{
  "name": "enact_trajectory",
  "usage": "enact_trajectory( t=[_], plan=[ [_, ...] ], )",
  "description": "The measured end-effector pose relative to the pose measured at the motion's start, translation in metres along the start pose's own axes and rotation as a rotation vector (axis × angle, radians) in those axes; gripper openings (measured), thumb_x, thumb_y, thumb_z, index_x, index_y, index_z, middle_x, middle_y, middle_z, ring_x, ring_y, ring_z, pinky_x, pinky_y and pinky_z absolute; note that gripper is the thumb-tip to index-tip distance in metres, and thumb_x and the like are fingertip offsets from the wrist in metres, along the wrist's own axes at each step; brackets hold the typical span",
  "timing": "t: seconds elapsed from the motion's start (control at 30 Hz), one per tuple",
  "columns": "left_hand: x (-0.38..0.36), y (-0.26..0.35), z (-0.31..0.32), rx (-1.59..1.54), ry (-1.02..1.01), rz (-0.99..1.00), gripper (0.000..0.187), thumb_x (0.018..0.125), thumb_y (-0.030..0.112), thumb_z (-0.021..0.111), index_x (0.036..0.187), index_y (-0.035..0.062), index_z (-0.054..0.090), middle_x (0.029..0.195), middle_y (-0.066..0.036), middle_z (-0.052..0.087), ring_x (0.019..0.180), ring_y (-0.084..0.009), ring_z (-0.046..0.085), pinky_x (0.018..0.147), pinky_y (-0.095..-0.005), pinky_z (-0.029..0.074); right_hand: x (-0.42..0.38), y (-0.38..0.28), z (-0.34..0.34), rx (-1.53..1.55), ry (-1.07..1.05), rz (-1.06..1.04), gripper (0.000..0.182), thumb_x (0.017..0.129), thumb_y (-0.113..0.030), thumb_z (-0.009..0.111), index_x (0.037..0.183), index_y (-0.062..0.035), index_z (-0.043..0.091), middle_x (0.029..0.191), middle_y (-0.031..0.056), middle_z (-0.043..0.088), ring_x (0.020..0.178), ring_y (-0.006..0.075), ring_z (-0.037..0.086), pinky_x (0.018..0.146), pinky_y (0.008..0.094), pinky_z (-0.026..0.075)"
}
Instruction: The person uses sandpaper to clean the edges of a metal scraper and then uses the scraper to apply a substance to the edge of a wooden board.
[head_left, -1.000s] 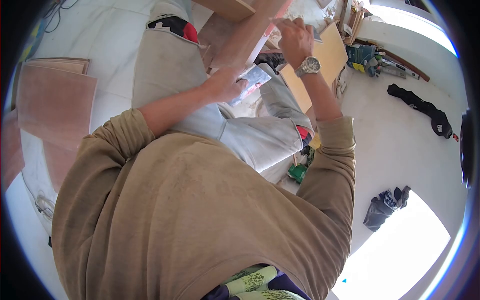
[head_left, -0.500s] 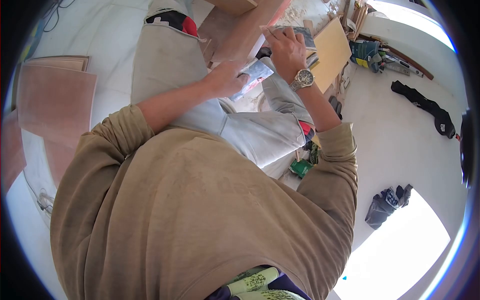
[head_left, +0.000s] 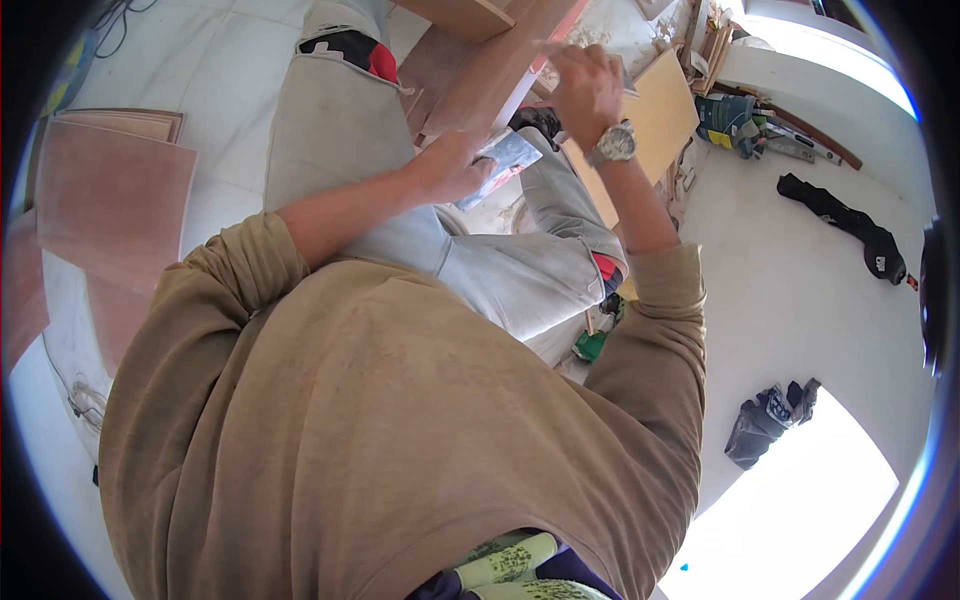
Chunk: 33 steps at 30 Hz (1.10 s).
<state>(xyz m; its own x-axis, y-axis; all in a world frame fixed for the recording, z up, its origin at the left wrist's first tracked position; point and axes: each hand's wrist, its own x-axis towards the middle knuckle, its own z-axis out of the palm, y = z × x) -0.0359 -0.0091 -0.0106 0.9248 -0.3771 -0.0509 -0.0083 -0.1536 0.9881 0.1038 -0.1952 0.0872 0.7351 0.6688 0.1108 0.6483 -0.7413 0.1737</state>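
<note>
My left hand (head_left: 455,165) is closed on a flat bluish-grey piece (head_left: 510,152) with red marks, the thumb lying across its top. It is held above my lap, beside a reddish-brown wooden board (head_left: 490,75). My right hand (head_left: 588,88), wearing a metal wristwatch (head_left: 614,143), is over the right end of that board, its fingers smeared by motion. A thin grey edge of a flat piece (head_left: 629,78) shows behind that hand; the rest is hidden.
A yellowish panel (head_left: 662,112) leans beyond my right hand. Reddish-brown sheets (head_left: 115,195) lie at left. Wood scraps (head_left: 712,50), a teal tool (head_left: 727,122), a black garment (head_left: 850,225) and a grey cloth (head_left: 765,425) lie at right. A green packet (head_left: 590,345) is by my knee.
My right hand has tilted and shifted slightly, and the flat grey piece at it now shows only an edge. My left hand with its bluish-grey piece has barely moved.
</note>
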Motion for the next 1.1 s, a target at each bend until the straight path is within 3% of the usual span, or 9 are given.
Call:
enact_trajectory(
  t=[0.23, 0.37, 0.57, 0.7, 0.9, 1.03, 1.1],
  plan=[
    [-0.001, -0.001, 0.001, -0.014, 0.012, -0.043, 0.033, 0.096, 0.018, 0.065, 0.123, -0.0019, 0.066, 0.105, -0.028, 0.071, 0.099, -0.0429, 0.068, 0.089, -0.0483, 0.051, 0.012, 0.041, 0.032, -0.02, -0.006, 0.165, 0.062, 0.075, 0.0, 0.066, 0.131, -0.0245, 0.073, 0.121, -0.002, 0.075, 0.112, 0.0237, 0.064, 0.095, 0.0425, 0.048],
    [-0.001, 0.0, 0.001, 0.039, -0.009, -0.071, 0.045, 0.096, 0.019, 0.064, 0.134, -0.0042, 0.062, 0.111, -0.033, 0.07, 0.105, -0.0446, 0.07, 0.092, -0.0484, 0.052, -0.004, 0.027, 0.028, 0.013, 0.002, 0.093, 0.062, 0.075, -0.001, 0.067, 0.132, -0.0228, 0.072, 0.119, -0.0019, 0.074, 0.111, 0.0235, 0.063, 0.094, 0.0426, 0.048],
    [0.0, 0.004, -0.002, 0.021, -0.025, -0.102, 0.038, 0.097, 0.02, 0.066, 0.13, 0.0012, 0.064, 0.111, -0.027, 0.072, 0.105, -0.0436, 0.067, 0.093, -0.0474, 0.051, -0.031, -0.019, 0.005, 0.052, -0.026, -0.004, 0.062, 0.075, -0.001, 0.066, 0.134, -0.0206, 0.071, 0.117, -0.0029, 0.074, 0.108, 0.0234, 0.063, 0.092, 0.0411, 0.047],
    [0.001, 0.006, -0.004, 0.018, -0.031, -0.07, 0.038, 0.097, 0.02, 0.066, 0.13, 0.0005, 0.064, 0.11, -0.028, 0.071, 0.103, -0.0442, 0.068, 0.092, -0.0481, 0.051, -0.025, -0.015, -0.009, 0.111, -0.053, 0.003, 0.054, 0.077, 0.0, 0.064, 0.127, -0.0199, 0.076, 0.117, -0.0001, 0.075, 0.108, 0.0246, 0.063, 0.094, 0.0427, 0.048],
    [0.001, 0.007, -0.004, 0.082, -0.008, -0.036, 0.038, 0.097, 0.019, 0.066, 0.129, -0.0009, 0.063, 0.107, -0.03, 0.07, 0.102, -0.0455, 0.067, 0.091, -0.0475, 0.051, 0.004, 0.04, 0.027, 0.07, 0.13, 0.279, 0.05, 0.078, -0.006, 0.063, 0.122, -0.0225, 0.079, 0.115, 0.0016, 0.077, 0.108, 0.027, 0.065, 0.094, 0.0437, 0.05],
    [0.0, 0.002, -0.002, 0.04, 0.013, -0.037, 0.039, 0.096, 0.02, 0.067, 0.13, -0.0003, 0.063, 0.108, -0.03, 0.07, 0.102, -0.0467, 0.067, 0.091, -0.0472, 0.051, -0.004, 0.043, 0.047, 0.119, 0.106, 0.331, 0.057, 0.079, 0.0, 0.057, 0.127, -0.0249, 0.077, 0.118, 0.0044, 0.077, 0.107, 0.0295, 0.066, 0.101, 0.0436, 0.05],
    [0.001, -0.001, -0.002, 0.059, 0.012, -0.036, 0.04, 0.096, 0.02, 0.068, 0.131, -0.0001, 0.063, 0.108, -0.03, 0.071, 0.102, -0.0467, 0.067, 0.091, -0.0471, 0.052, -0.01, 0.035, 0.049, 0.099, 0.084, 0.277, 0.058, 0.079, -0.001, 0.06, 0.129, -0.026, 0.076, 0.119, 0.0013, 0.077, 0.108, 0.0262, 0.065, 0.098, 0.0421, 0.049]
  ],
)
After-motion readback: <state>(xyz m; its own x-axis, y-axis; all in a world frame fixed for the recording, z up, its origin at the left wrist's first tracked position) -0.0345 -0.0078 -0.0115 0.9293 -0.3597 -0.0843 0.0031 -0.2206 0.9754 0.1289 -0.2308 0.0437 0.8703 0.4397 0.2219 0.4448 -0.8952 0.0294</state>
